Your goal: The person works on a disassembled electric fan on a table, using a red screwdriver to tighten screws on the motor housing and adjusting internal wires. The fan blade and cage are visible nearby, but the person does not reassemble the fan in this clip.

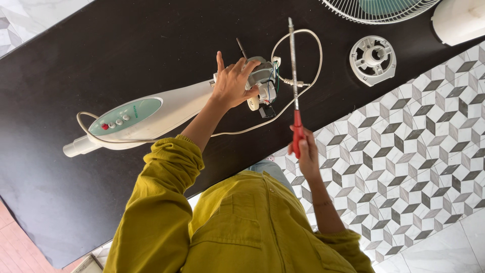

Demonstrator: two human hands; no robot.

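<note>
Half-hidden motor [262,76] — left hand [231,85] covers it.

Your left hand [233,83] covers part of the fan motor [262,76], so you cannot see how the fingers grip it. At the top edge of the frame, the wire fan guard [364,15] is cut off, and so is the white housing [459,20] in the upper right corner. The small wires [275,76] by the motor are too fine to trace.

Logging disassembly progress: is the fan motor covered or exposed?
Exposed: the motor and wires show bare under the left hand; a white housing piece lies apart.
</note>
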